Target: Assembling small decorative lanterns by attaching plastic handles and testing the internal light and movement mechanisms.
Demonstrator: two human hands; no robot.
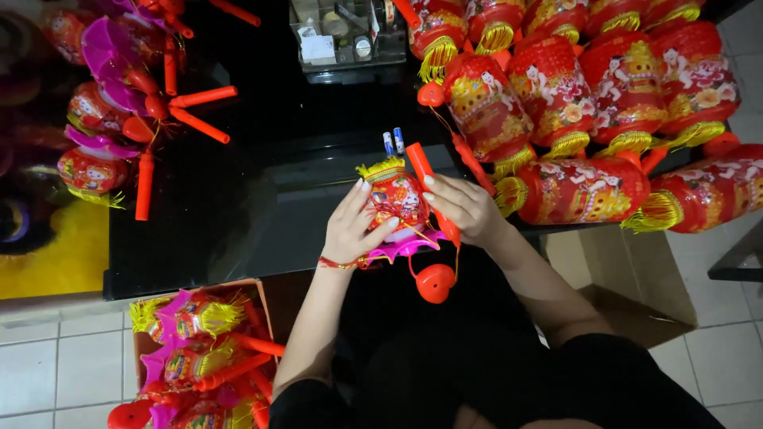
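Red toy lantern (395, 199) pinched between both hands (350, 226) (465, 208) over the black table edge (199, 278), batteries (393, 141) just beyond.

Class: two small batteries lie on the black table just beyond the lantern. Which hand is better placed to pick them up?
Probably the right hand: the batteries lie nearer its fingertips, beside the orange handle it grips. The left hand cradles the lantern.

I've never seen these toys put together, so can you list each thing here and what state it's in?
Small lantern: held between both hands.
Left hand: gripping the lantern's side.
Right hand: closed on the orange handle.
Orange round cap: hanging loose below.
Two batteries: standing upright on the table.
Big red lanterns: piled lying down.
Cardboard box: open, full of lanterns.
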